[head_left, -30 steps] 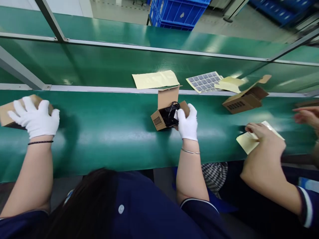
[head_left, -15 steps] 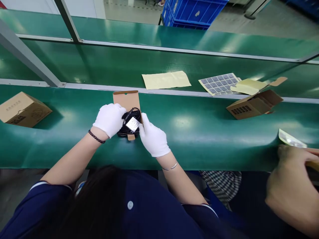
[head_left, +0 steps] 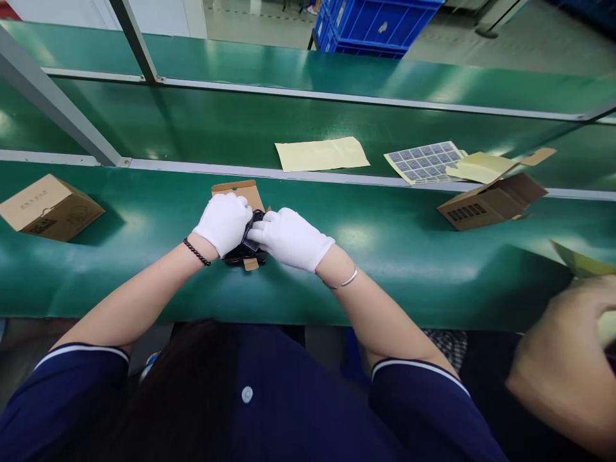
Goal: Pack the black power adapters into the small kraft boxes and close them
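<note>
Both my hands wear white gloves and meet over a small open cardboard box [head_left: 239, 190] on the green conveyor belt [head_left: 385, 256]. My left hand [head_left: 222, 222] curls round the box's left side. My right hand [head_left: 289, 237] lies across its top with the fingers pressing on a black device with a cable [head_left: 243, 253] that sits in the box. The box's lid flap stands up behind my hands. Most of the black device is hidden under the gloves.
A closed cardboard box [head_left: 48, 206] lies at the belt's left. An open box [head_left: 491, 200] lies at the right. A yellow backing sheet [head_left: 321, 154], a label sheet [head_left: 423, 160] and more yellow paper [head_left: 481, 167] rest beyond the rail. Another person's hand [head_left: 563, 366] holds a yellow sheet, lower right.
My left hand left the closed box at the left and joined the right on the open box, which moved left. My right hand now covers the device's white label.
</note>
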Motion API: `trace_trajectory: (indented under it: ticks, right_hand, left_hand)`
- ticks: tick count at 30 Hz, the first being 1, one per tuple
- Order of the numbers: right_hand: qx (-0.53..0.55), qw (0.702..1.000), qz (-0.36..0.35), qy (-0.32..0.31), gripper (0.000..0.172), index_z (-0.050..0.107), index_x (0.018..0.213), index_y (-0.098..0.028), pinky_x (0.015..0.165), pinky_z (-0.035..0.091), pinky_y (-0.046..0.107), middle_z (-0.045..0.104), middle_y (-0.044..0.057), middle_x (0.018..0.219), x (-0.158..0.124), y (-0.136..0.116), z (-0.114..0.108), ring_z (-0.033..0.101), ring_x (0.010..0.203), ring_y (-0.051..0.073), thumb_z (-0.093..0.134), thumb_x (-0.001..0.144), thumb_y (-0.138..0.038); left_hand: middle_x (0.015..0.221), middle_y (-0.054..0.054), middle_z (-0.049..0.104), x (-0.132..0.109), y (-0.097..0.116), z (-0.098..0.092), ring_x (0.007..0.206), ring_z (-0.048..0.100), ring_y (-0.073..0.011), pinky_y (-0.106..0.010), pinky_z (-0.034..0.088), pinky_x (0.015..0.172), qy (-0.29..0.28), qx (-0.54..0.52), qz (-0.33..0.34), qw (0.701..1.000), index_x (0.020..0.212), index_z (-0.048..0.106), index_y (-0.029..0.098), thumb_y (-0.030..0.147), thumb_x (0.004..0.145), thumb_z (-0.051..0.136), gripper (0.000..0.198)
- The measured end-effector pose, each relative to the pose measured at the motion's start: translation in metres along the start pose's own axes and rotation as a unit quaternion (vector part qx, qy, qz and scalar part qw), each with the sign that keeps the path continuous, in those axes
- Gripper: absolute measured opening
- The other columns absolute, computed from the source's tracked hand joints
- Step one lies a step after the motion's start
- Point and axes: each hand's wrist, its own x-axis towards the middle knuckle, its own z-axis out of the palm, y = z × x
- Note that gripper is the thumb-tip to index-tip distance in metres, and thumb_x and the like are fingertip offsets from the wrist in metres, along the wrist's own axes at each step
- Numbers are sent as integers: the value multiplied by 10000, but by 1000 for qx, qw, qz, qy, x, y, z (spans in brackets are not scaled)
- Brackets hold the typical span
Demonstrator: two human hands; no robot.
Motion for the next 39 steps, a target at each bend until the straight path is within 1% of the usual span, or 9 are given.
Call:
trace_trajectory:
  ticks: [7, 12, 15, 19, 23, 26, 30, 34, 39]
  right_hand:
    - [-42, 993, 45, -99, 281, 743, 1145, -151, 623, 358, 329, 764, 175, 1035, 20, -5, -15, 717, 914, 284, 509, 990, -166]
    - [-54, 994, 54, -79, 241, 751, 1069, -120, 670, 419, 355, 764, 179, 960, 31, -2, -8, 720, 867, 288, 554, 957, -202]
    - [-79, 996, 2, -45, 254, 775, 1039, -165, 854, 469, 450, 771, 138, 986, 28, 5, -1, 698, 926, 289, 552, 977, -268]
    - [-113, 993, -3, -21, 231, 784, 1010, -204, 1062, 384, 592, 774, 89, 932, 30, 1, 3, 660, 982, 297, 573, 981, -293]
    - [-107, 992, 60, -30, 310, 771, 1006, -163, 913, 466, 489, 791, 116, 976, 45, -15, -3, 668, 908, 280, 487, 929, -66]
    - [-93, 994, 39, -32, 258, 779, 980, -147, 827, 448, 420, 791, 137, 975, 49, -15, -5, 659, 910, 274, 527, 934, -121]
    - [-93, 995, -25, 24, 253, 776, 925, -149, 956, 394, 488, 760, 128, 925, 35, 2, 8, 634, 900, 264, 548, 953, -256]
    - [-72, 988, -65, 119, 325, 734, 1007, -126, 849, 432, 453, 718, 168, 1075, 14, 17, 32, 608, 917, 272, 450, 1003, -285]
    - [15, 973, -60, 223, 349, 612, 1241, -116, 876, 504, 433, 554, 236, 1456, 4, 22, 48, 608, 1123, 281, 405, 965, -166]
  left_hand:
    - [937, -180, 742, 3, 6, -11, 892, 722, -336, -376, 414, 653, -42, 26, -9, 999, 922, 737, 114, 103, 873, 538, 205]
    - [975, -205, 739, -1, 3, -12, 933, 735, -357, -385, 459, 691, -55, 30, -33, 997, 992, 730, 94, 92, 898, 483, 264]
    - [1030, -204, 719, -4, 0, -12, 968, 732, -358, -391, 493, 739, -72, 6, -32, 997, 1031, 723, 99, 147, 937, 468, 276]
    - [1157, -218, 688, 1, -1, -19, 1000, 736, -349, -379, 519, 773, -99, -20, -70, 992, 1182, 677, 88, 197, 977, 446, 327]
    - [1212, -233, 702, 16, -6, -29, 1083, 722, -368, -397, 525, 826, -149, -2, -83, 985, 1234, 665, 79, 172, 973, 456, 347]
    - [1175, -219, 734, 21, -9, -28, 1089, 718, -372, -405, 512, 841, -153, 20, -42, 987, 1144, 708, 91, 165, 957, 478, 306]
    - [1071, -212, 751, 11, -8, -17, 1031, 729, -358, -380, 491, 788, -103, 32, -14, 994, 1027, 730, 96, 160, 928, 497, 262]
    - [990, -201, 747, -1, -9, -12, 983, 728, -351, -376, 483, 741, -53, 8, -21, 998, 1001, 724, 115, 221, 922, 499, 262]
    - [974, -134, 755, -9, -20, -7, 887, 724, -319, -360, 471, 670, 1, -114, -171, 979, 1117, 681, 174, 290, 889, 534, 294]
